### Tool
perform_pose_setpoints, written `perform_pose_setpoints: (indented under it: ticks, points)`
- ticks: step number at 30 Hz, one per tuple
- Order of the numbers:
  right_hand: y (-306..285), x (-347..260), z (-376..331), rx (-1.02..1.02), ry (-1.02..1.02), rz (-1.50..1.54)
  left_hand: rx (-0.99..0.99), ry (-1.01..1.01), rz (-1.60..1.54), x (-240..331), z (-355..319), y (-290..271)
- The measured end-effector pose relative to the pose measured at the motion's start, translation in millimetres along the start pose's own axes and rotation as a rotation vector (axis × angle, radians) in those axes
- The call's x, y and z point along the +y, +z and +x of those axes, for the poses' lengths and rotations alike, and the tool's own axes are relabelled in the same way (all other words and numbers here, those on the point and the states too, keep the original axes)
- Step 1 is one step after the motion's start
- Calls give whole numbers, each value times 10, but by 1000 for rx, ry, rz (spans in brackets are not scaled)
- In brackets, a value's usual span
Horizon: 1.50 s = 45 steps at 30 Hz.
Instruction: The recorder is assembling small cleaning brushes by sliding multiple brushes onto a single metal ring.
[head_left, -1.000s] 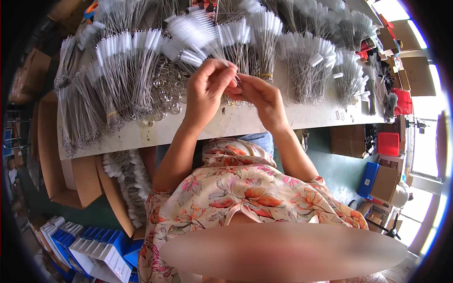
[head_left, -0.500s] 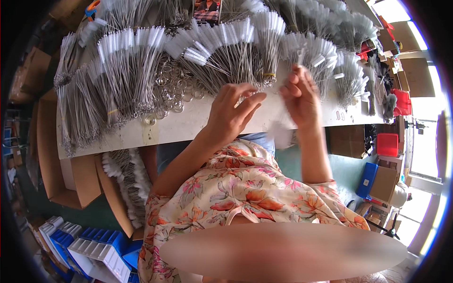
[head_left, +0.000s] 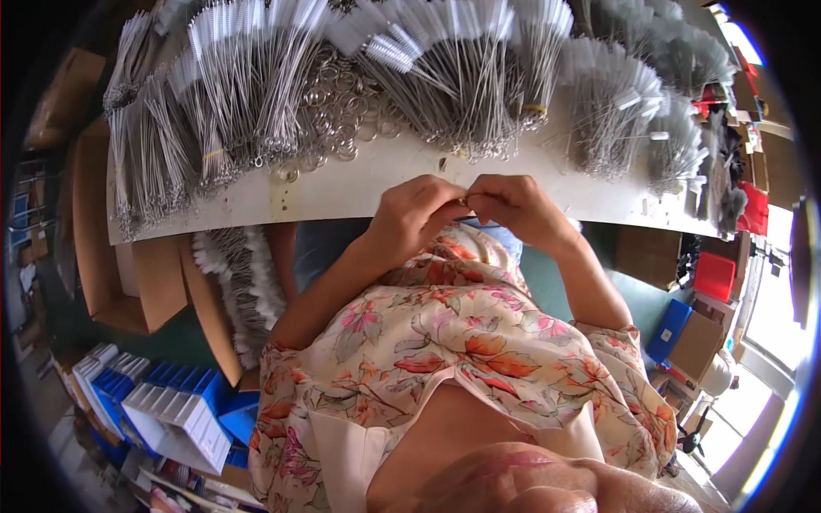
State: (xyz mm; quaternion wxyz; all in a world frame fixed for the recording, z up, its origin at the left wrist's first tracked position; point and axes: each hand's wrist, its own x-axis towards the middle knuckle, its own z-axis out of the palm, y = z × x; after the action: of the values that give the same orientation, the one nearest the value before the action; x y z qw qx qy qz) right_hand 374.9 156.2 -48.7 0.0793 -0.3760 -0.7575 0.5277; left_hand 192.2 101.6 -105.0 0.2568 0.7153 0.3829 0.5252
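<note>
My left hand [head_left: 416,212] and my right hand [head_left: 520,212] meet at the table's front edge, close to my body. Both are closed in a pinch, fingertips touching. Between them shows a small shiny metal ring [head_left: 464,202], mostly covered by the fingers. Whether my right hand also holds a brush is hidden. Beyond the hands, thin wire brushes [head_left: 479,90] with white bristle ends lie in fanned bundles. Loose metal rings [head_left: 346,115] are heaped between the bundles, left of centre.
More brush bundles [head_left: 603,111] cover the table [head_left: 359,175] to the right and far side. Below its left edge stand an open cardboard box [head_left: 158,295] and a box of brushes [head_left: 248,295]. Blue and white bins [head_left: 175,419] sit at lower left. A red bin [head_left: 714,276] stands at right.
My hands were apart over the table, the right one raised and blurred near the brushes. Now they have come together nearer my body. The view has shifted, so the table sits higher.
</note>
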Motion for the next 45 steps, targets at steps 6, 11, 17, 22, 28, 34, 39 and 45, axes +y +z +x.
perform_pose_setpoints:
  ticks: [6,11,17,22,28,34,39,45]
  points:
    - [-129,-105,-16,-478,254,621,-134,197,128,212,36,-240]
    - [-218,81,-131,246,-58,-939,-115,-5,851,-285,342,-615]
    - [-1,82,18,249,-97,-536,-256,-94,898,-420,332,-749]
    - [43,-243,160,345,-147,239,228,-433,117,-133,407,-821]
    - [84,-557,332,426,-415,201,313,-549,-836,159,416,-627]
    - [212,-608,351,537,-599,82,344,-545,-1022,228,391,-447]
    - [261,-545,368,727,-811,-212,282,-387,-695,368,431,-587]
    - [213,-539,367,663,-934,-450,126,-391,-448,513,475,-752]
